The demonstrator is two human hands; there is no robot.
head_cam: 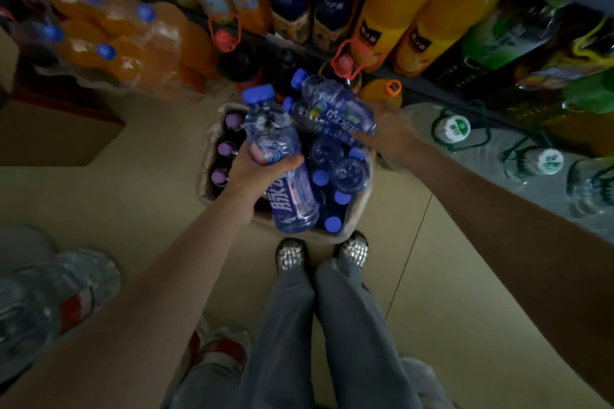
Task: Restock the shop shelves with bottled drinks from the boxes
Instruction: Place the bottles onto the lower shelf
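Left hand point(257, 173) grips one clear blue-capped plastic bottle point(282, 163); right hand point(387, 134) clasps two more point(332, 109), above the open cardboard box point(207, 156). Lift clear, caps upward, before shelving.

Blue-capped clear bottles point(282, 159) (white lettering), orange juice bottles point(395, 7), beige floor point(149, 149).

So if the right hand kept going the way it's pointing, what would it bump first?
Probably the dark bottles with red caps by the shelf, beyond the blue bottles the right hand holds; depth is unclear.
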